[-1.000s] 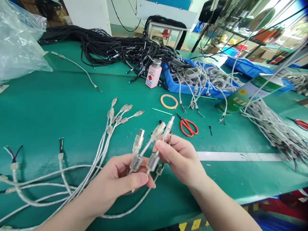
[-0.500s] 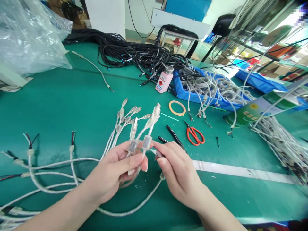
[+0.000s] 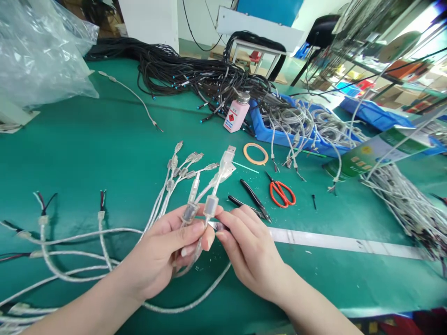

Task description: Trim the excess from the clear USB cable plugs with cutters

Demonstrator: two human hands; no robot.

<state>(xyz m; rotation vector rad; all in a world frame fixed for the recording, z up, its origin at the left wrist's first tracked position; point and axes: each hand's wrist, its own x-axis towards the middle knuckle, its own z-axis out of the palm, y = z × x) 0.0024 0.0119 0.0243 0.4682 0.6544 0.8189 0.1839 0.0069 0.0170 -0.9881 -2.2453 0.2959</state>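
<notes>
My left hand [image 3: 171, 246] is closed around several clear-jacketed USB cables [image 3: 211, 206], with plugs pointing up and grey ferrite-like lumps just above the fingers. Close beside it, my right hand [image 3: 247, 249] pinches a small pointed, shiny blade-like piece [image 3: 217, 226], mostly covered by the fingers. Its tip lies against the cable below the nearer lump; whether it cuts cannot be seen. One cable [image 3: 195, 304] loops below and passes behind my right hand. More USB cable ends [image 3: 174, 163] lie behind my left hand, and stripped wire ends [image 3: 101, 204] spread at the left.
Black-handled cutters [image 3: 253, 200], red-handled scissors [image 3: 281, 193], a tape ring [image 3: 256, 153] and a pink bottle [image 3: 237, 113] stand or lie beyond my hands. Behind are black cables [image 3: 167, 70] and a blue tray [image 3: 258, 128] of grey cables. A cable bundle [image 3: 405, 209] lies right.
My right hand has shifted slightly left, bringing the blade-like piece closer to the cable in my left hand. The held plugs have turned a little. The whole view has shifted slightly.
</notes>
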